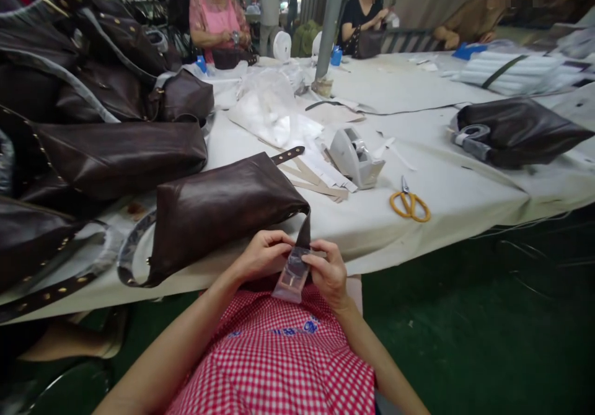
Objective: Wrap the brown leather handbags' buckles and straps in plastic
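A dark brown leather bag (218, 207) lies on the white table (437, 186) right in front of me, and its strap (304, 226) hangs over the near edge. My left hand (264, 255) and my right hand (328, 272) are closed together on the strap's end, just above my red checked apron. Both pinch a small clear plastic sleeve (292, 275) that covers the strap's end and hangs down between them.
More brown bags (93, 111) are piled at the left. A grey tape dispenser (356, 155), paper strips and yellow scissors (409, 204) lie beyond the bag. Another dark bag (515, 130) rests at the right. Several people work at the far side.
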`<state>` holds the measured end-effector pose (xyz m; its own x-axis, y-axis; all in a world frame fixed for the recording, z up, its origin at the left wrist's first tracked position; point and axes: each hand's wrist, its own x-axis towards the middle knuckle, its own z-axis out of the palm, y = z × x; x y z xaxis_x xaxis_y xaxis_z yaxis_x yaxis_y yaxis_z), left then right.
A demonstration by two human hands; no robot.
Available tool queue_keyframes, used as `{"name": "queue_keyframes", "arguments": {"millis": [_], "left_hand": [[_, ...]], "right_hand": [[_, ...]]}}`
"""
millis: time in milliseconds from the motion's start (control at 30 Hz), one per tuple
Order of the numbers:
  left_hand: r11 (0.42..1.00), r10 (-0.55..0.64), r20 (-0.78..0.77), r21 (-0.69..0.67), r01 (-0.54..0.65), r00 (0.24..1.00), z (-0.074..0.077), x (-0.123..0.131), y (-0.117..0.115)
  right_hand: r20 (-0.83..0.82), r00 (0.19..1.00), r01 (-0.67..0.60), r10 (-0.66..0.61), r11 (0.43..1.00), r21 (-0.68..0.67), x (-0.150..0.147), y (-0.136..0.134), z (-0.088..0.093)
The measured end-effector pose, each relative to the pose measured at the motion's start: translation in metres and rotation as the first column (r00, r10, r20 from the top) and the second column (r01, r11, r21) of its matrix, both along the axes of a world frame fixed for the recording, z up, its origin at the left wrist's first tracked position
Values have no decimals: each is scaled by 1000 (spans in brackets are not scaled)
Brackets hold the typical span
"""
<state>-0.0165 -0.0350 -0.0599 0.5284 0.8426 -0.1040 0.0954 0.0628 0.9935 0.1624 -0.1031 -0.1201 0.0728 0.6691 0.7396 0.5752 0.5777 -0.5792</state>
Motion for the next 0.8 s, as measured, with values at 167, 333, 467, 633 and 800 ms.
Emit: {"name": "queue_keyframes", "arguments": {"millis": [167, 333, 467, 633, 800], "left_hand": [[945, 61, -137, 325, -13, 989, -10, 1, -3], [836, 33, -207, 542, 87, 978, -7, 3, -1], [786, -5, -230, 600, 146, 973, 1, 7, 4], [755, -56, -324, 606, 253, 944, 8, 6, 7], [682, -40, -482, 627, 376, 875, 22, 8, 8]], "right_hand": [[-41, 999, 31, -32, 999, -35, -6, 0, 0], [-184, 983, -3, -17, 994, -106, -8, -3, 3], [-466, 884, -99, -32, 962, -255, -9, -7, 1], [-615, 784, -163, -80, 930, -328, -11, -5, -7], [-446, 892, -90, -70, 941, -328, 0, 4, 0]]}}
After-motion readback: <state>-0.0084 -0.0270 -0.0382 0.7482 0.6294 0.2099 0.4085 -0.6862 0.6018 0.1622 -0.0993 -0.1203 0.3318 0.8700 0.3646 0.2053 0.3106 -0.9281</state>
